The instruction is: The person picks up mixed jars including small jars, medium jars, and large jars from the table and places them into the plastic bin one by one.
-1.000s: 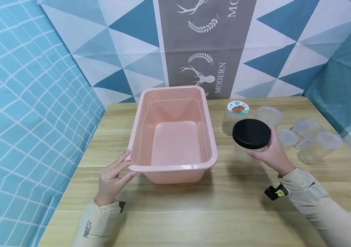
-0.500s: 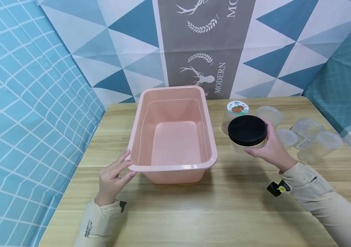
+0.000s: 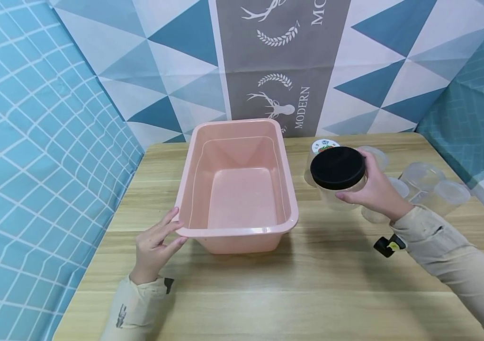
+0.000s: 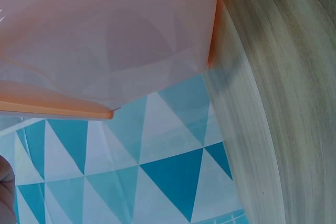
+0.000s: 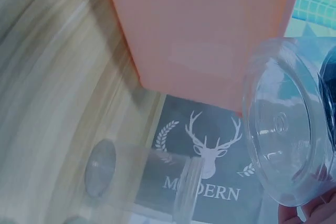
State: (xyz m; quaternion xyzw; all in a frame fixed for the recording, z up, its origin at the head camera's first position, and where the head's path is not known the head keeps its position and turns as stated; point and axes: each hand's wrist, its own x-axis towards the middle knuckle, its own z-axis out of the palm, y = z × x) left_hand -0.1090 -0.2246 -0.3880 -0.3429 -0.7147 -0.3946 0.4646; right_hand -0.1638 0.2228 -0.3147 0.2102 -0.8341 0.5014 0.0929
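My right hand [image 3: 376, 189] holds a clear plastic jar with a black lid [image 3: 338, 167], fingers around the far side and thumb at the front. In the right wrist view the round base of this jar [image 5: 278, 124] shows, tilted up off the table, with part of the fingers [image 5: 317, 214] beside it. My left hand [image 3: 154, 246] grips the near left corner of a pink plastic basin [image 3: 242, 232], fingertips on the rim and thumb just under it. Nothing lies inside the basin. The left wrist view shows mostly the basin's outer wall [image 4: 131, 40].
Behind the held jar stands a clear jar with a tomato label on its lid [image 3: 320, 144]. Several clear jars with translucent lids, among them a jar [image 3: 423, 175] and a jar at the far right [image 3: 451, 194], stand on the wooden table [image 3: 267, 298].
My right hand has carried the black-lidded jar up and leftward, toward the basin and partly over the tomato-label jar in the head view. The left hand and the basin have stayed put.
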